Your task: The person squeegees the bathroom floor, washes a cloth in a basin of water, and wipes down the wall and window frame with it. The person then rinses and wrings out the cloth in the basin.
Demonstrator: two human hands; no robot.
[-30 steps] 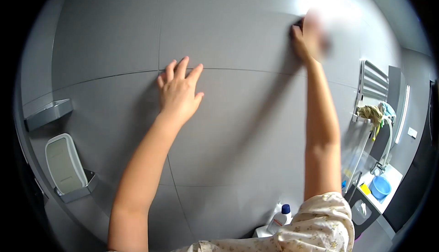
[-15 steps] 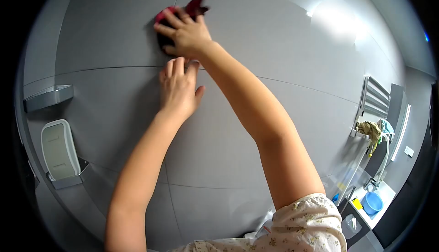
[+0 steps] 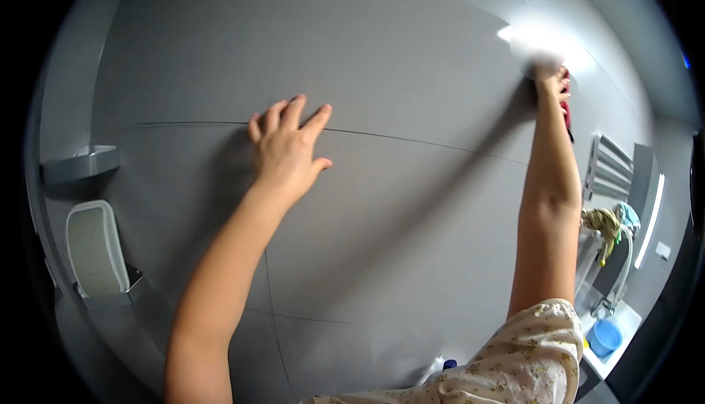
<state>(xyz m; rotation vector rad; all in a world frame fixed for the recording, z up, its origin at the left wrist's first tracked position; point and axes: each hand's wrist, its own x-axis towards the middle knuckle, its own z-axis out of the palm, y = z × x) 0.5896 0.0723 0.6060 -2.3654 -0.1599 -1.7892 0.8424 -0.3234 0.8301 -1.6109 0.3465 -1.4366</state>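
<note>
Grey wall tiles (image 3: 382,206) fill most of the view, with thin dark joints between them. My left hand (image 3: 285,151) rests on the tiles near a horizontal joint, fingers spread and holding nothing. Far to the upper right, my right hand (image 3: 554,87) presses a red and black cloth (image 3: 566,114) against the wall. A bright glare hides part of that hand and of the cloth; a red edge hangs down beside the wrist.
At left are a corner shelf (image 3: 81,165) and a pale panel (image 3: 95,250) in a metal holder. On the right, a towel rack (image 3: 611,171) stands out from the wall, with cloths (image 3: 604,224) below it. A blue basin (image 3: 605,338) sits by the tap.
My right hand has swept the cloth from the upper middle of the wall far to the right. My left hand stays in about the same spot, its fingers still spread.
</note>
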